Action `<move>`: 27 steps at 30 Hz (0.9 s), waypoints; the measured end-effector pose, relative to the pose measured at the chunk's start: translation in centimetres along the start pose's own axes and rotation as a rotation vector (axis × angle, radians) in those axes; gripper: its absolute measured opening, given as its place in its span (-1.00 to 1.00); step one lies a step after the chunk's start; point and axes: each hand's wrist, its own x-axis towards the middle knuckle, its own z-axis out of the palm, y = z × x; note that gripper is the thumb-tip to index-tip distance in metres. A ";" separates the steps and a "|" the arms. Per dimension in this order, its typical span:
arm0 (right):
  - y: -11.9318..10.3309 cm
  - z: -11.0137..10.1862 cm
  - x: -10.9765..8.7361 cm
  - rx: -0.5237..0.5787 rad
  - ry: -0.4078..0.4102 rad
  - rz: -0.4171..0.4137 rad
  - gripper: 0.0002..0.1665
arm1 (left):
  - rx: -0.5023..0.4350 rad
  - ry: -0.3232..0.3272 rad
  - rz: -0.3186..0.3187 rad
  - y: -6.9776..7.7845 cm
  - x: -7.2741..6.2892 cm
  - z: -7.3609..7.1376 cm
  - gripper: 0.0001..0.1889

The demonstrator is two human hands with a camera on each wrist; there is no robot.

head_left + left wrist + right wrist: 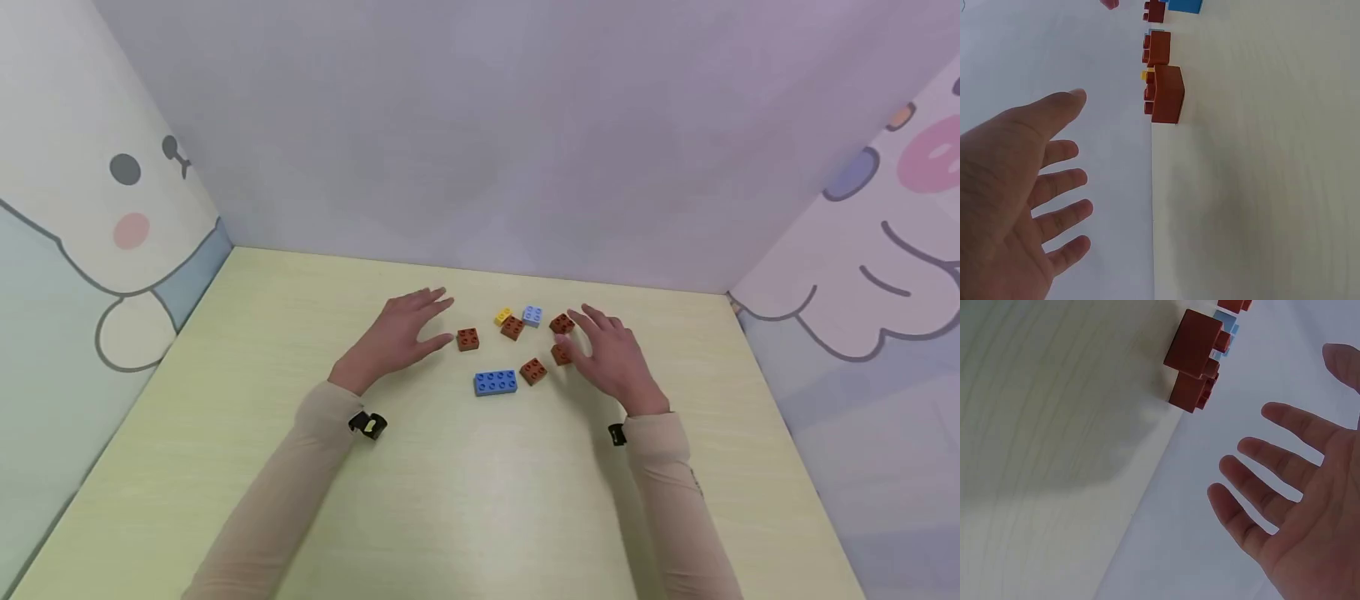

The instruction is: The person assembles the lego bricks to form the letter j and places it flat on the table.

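Toy building bricks lie loosely grouped on the table between two hands. My left hand [397, 332], fingers spread and holding nothing, is just left of a brown brick [468, 339]. On the other side my right hand [609, 354] has its fingers apart, hiding part of a brown brick [561, 355]; another brown brick [561, 323] is by its fingertips. A long blue brick [496, 382] lies nearest the person, beside a brown brick [533, 371]. Behind them a yellow brick [503, 317], a brown brick [513, 327] and a light blue brick [532, 316] sit close together.
The pale wooden table [480, 500] meets a plain grey back wall [450, 150]. Side walls with cartoon animals, a left panel [90, 275] and a right panel [862, 250], flank it. Each sleeve has a small black device at the wrist, such as the left device [368, 425].
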 end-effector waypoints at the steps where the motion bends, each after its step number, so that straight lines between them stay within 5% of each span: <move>1: 0.0 0.1 0.0 0.000 0.005 -0.004 -0.20 | -0.018 0.004 0.009 0.2 0.0 0.2 -0.31; 8: -0.3 1.1 -0.2 0.050 0.038 -0.077 -0.36 | -0.146 -0.016 0.027 1.4 0.2 1.8 -0.41; 14: -0.8 1.5 -0.4 0.149 -0.035 -0.157 -0.54 | -0.230 -0.058 0.078 2.6 0.7 3.3 -0.54; 27: -1.9 2.1 -0.7 0.184 -0.178 -0.177 -0.47 | -0.209 -0.180 0.106 4.6 1.1 5.6 -0.51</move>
